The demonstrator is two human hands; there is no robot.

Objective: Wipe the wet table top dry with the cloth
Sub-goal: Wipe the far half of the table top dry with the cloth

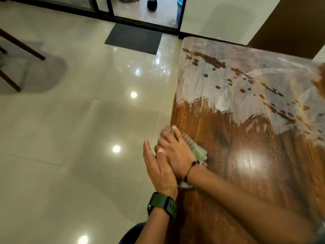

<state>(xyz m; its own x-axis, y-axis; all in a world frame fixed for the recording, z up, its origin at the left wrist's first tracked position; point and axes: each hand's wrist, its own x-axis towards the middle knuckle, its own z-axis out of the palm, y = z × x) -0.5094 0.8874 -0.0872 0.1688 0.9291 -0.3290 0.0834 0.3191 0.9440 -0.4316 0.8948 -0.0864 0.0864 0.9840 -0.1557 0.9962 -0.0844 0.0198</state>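
A brown wooden table top (pixel 246 155) fills the right half of the view. Its far part is covered with a pale wet film and dark droplets (pixel 237 81); the near part looks darker and streak-free. A pale green cloth (pixel 197 150) lies at the table's left edge, mostly hidden under my right hand (pixel 175 150), which presses flat on it. My left hand (pixel 158 169), with a green watch on the wrist, is held flat and upright against the table's left edge, touching the right hand and the cloth's side.
Glossy cream floor tiles (pixel 79 138) spread to the left. A dark doormat (pixel 133 38) lies before a black-framed glass door. Chair legs (pixel 22 44) show at far left. A brown panel (pixel 290 23) stands beyond the table's far end.
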